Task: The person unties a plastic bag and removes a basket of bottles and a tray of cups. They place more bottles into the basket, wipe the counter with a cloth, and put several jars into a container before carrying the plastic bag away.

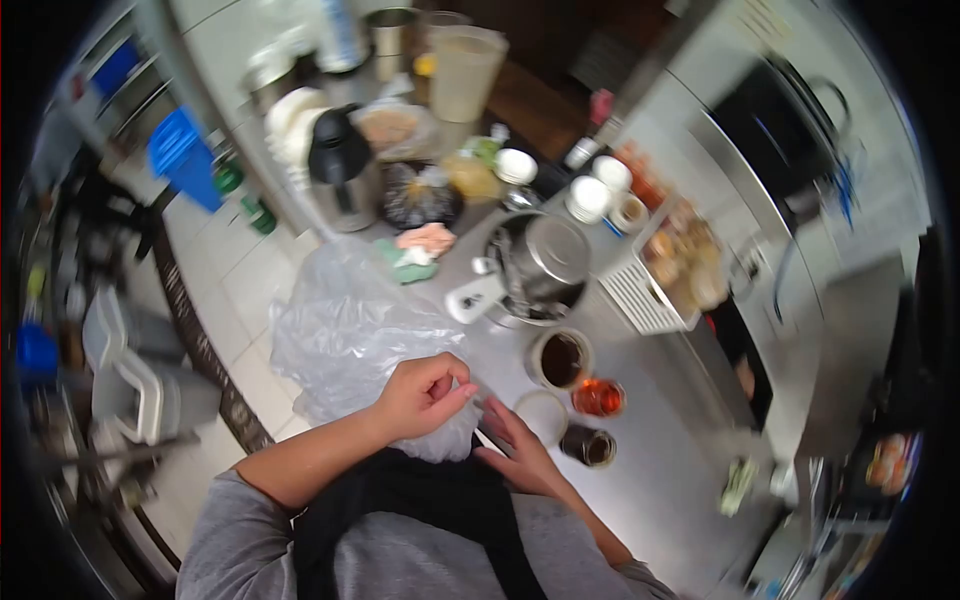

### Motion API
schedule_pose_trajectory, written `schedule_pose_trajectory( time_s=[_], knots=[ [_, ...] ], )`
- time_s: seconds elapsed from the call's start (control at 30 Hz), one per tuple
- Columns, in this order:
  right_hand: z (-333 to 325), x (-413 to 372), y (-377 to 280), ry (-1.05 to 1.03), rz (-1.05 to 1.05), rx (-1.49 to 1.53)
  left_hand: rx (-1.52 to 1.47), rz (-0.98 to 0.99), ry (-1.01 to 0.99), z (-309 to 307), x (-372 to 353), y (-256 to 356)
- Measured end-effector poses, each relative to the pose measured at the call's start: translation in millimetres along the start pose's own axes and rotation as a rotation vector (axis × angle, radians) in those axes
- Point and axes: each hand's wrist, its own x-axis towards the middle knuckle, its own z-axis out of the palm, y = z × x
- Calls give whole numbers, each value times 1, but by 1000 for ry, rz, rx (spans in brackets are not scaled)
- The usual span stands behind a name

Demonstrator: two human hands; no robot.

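Observation:
A clear plastic bag (370, 310) spreads crumpled over the counter's left edge and hangs toward my apron. Above its lower end is my left hand (425, 395), fingers curled and thumb against them; what they hold, if anything, is hidden. My right hand (520, 450) is beside the bag, low and close to my body, its fingers stretched out and apart. Just right of it lies a round white lid (542, 416). Near that stand a small dark jar (588, 447), a jar of red-orange contents (599, 397) and a larger container of dark liquid (560, 360).
A metal pot (550, 255) with a white-handled utensil (475, 298) stands ahead. Behind are a thermos jug (342, 170), a clear pitcher (466, 75) and white tubs (588, 199). A white basket (640, 295) holds several containers. Grey bins (160, 390) stand on the floor left.

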Motion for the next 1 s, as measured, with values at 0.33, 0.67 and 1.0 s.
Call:
schedule_pose_trajectory(
  time_s=[0.33, 0.67, 1.0],
  knots=[
    [151, 130, -54, -585, -430, -198, 506, 362, 359, -159, -107, 48],
    [424, 199, -104, -1239, -402, -14, 568, 294, 634, -353, -210, 43],
    [540, 322, -141, -808, 400, 594, 977, -522, 438, -529, -276, 12]
  ],
)
